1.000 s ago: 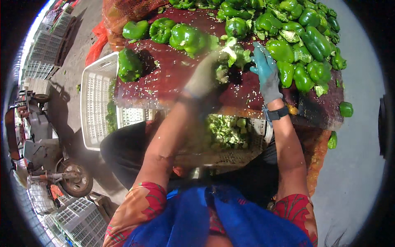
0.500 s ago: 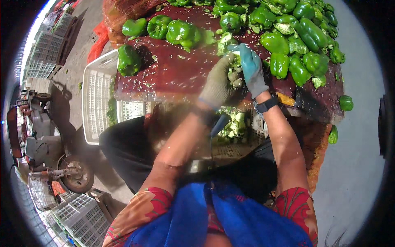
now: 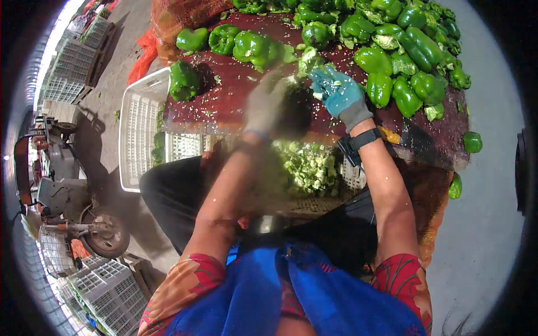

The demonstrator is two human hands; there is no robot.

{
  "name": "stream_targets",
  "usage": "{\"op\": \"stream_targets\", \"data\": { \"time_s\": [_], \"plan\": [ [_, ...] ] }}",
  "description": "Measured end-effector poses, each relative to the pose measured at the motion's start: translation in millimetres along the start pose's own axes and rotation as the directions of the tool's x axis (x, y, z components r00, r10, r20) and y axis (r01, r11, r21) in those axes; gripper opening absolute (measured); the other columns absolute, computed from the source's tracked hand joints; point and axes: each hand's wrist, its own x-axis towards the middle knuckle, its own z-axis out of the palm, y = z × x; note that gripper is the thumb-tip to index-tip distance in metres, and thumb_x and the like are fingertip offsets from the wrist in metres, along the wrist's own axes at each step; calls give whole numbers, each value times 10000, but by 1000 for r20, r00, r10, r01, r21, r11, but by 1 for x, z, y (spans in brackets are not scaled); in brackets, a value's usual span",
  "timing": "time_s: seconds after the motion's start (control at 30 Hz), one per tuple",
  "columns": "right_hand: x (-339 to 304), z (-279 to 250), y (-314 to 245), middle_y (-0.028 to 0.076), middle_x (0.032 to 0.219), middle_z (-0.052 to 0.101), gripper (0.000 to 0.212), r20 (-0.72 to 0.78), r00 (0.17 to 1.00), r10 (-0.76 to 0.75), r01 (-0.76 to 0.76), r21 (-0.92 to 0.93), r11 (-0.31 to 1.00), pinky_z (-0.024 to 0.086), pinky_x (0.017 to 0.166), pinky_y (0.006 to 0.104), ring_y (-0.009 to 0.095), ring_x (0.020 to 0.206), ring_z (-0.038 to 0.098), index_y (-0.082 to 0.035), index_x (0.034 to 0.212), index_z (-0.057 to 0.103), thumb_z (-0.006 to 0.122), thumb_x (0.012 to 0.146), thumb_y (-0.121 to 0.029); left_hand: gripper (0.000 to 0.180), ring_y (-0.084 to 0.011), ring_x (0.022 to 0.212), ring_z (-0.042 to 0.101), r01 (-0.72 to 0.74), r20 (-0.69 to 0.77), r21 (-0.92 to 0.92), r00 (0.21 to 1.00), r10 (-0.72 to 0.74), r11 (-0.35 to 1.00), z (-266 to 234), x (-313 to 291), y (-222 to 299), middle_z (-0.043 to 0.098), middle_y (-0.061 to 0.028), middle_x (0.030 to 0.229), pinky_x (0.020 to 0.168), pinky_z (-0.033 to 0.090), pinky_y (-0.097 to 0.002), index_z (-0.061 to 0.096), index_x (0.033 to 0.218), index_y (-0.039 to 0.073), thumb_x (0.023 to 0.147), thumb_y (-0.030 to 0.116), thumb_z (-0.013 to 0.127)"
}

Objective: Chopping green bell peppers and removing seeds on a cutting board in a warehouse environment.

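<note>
In the centre of the red-brown tabletop [image 3: 213, 112], my left hand [image 3: 268, 106], in a pale glove, is smeared by motion, so its fingers and anything in them cannot be made out. My right hand [image 3: 341, 94] wears a teal-coated glove with pale seeds stuck to it. Its palm is turned up, the fingers are loosely bent, and no pepper shows in it. A pale green pepper scrap [image 3: 308, 61] lies just beyond its fingertips. Right of that hand, green bell peppers [image 3: 406, 95] are heaped. Below the table edge, between my legs, pepper cores and scraps [image 3: 308, 168] fill a container.
A white slatted crate [image 3: 131, 134] stands left of the table, with green peppers inside. Single peppers [image 3: 184, 81] line the table's far left, near an orange mesh sack [image 3: 179, 25]. A yellow-handled tool [image 3: 389, 135] lies by my right wrist. A motorbike [image 3: 73, 196] is parked at left.
My hands have come apart. The left has moved left and toward me, away from the pale green lump that both hands were around. My right hand has turned its palm up.
</note>
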Motion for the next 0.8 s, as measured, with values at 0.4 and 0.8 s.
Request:
{"op": "stream_targets", "data": {
  "time_s": [0.4,0.8],
  "plan": [
    [1,37,-29,100,1211,633,359,-452,863,227,-105,278,955,470,993,394,216,1104,597,-55,1269,582,455,996,-251,355,-385,989,631,-394,77,103,919,388,913,53,-13,73,658,-196,1077,860,500,-410,613,1145,42,891,289,640],
    [8,69,-79,98,1200,622,586,-554,832,44,-184,-199,963,489,857,313,172,993,619,-122,1351,531,480,953,-550,320,-234,766,656,-228,388,-220,871,300,948,-24,75,54,660,-96,1017,665,547,-343,643,1080,56,776,133,709]
  ]
}}
